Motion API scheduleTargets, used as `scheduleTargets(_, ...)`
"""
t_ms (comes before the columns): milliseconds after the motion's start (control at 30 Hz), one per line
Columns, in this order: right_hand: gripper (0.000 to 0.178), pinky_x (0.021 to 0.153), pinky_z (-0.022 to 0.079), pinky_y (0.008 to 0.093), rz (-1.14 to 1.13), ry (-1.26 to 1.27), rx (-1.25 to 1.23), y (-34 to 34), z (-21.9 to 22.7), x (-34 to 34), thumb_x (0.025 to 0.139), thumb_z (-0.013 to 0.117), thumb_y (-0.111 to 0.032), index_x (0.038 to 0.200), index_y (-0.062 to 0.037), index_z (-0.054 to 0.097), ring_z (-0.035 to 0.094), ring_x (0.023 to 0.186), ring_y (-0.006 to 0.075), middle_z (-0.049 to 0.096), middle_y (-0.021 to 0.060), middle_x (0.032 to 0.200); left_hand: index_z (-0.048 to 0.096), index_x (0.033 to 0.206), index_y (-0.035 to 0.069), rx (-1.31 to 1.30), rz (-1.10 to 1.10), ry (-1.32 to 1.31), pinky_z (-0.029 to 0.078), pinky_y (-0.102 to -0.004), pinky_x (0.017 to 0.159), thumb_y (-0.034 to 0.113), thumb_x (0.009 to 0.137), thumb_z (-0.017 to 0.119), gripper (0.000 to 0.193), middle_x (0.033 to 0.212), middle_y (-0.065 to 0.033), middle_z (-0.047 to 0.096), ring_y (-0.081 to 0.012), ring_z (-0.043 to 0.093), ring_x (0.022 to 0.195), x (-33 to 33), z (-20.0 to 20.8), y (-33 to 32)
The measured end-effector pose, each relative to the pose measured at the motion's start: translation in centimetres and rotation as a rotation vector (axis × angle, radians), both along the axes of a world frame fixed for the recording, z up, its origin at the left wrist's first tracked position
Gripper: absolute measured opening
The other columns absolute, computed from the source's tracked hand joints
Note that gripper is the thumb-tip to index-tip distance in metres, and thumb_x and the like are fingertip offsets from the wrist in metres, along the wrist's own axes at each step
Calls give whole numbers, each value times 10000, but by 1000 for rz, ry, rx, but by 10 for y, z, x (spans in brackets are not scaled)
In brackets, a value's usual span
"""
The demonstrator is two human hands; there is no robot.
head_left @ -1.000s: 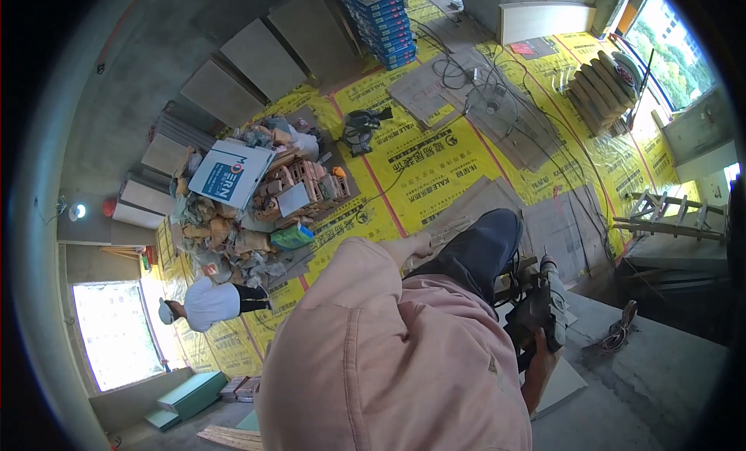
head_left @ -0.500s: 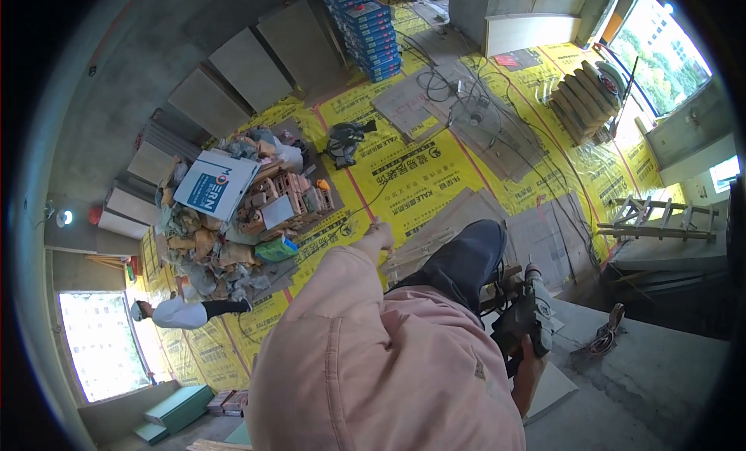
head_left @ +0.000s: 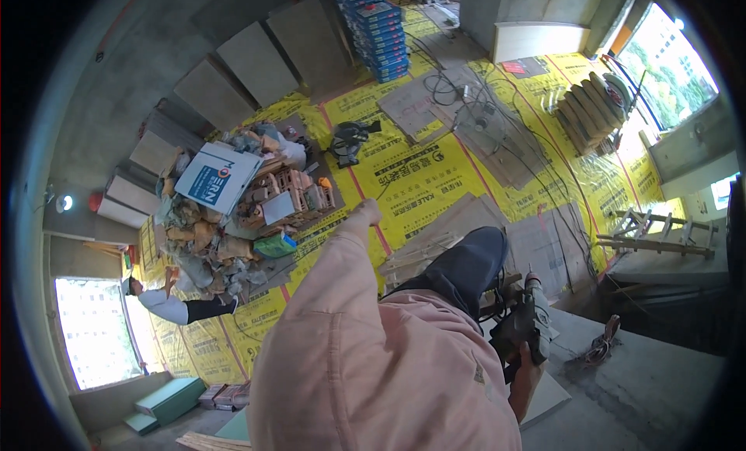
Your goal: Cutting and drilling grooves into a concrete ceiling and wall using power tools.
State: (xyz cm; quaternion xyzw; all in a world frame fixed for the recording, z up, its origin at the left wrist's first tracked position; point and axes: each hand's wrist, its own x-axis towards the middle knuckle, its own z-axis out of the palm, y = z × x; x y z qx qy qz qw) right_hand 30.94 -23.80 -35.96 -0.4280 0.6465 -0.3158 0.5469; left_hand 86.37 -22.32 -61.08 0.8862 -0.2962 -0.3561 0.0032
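Note:
My right hand (head_left: 529,362), low on the right, is wrapped round the grip of a dark green and grey power drill (head_left: 531,315). The drill's bit end points away from me, and its body is beside my bent knee in dark trousers (head_left: 466,266). Ahead of me, my left arm in a pink sleeve (head_left: 326,295) reaches out. My left hand (head_left: 368,212) is above the yellow floor sheeting (head_left: 420,171), apart from the rubble pile on its left. Its fingers are too small and foreshortened to make out.
Left stands a pile of filled bags (head_left: 200,237) and bricks (head_left: 291,194), with a white box (head_left: 220,177) on top. A person (head_left: 167,305) is beyond it. Cables (head_left: 536,167) cross the floor; a wooden ladder (head_left: 657,232) lies right. Blue boxes (head_left: 381,39) are stacked at the back.
My left hand has moved slightly forward and left. The person at the left has raised a forearm. My right hand keeps hold of the drill, and the view has shifted slightly.

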Motion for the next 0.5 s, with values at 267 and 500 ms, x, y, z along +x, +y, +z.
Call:
scheduleTargets(267,249,533,397,287,16,31,-67,1,17,21,866,711,-206,964,13,647,543,586,143,610,40,714,739,1002,45,97,-205,223,552,-412,818,215,789,675,279,1007,-188,717,-301,702,948,-82,-43,31)
scheduleTargets(500,508,849,511,329,-13,-17,115,1,16,14,863,734,-272,1257,15,590,625,1008,209,645,104,1181,747,930,57,-19,-122,177,545,-391,792,210,775,685,226,922,-173,723,-296,699,850,-83,-33,43)
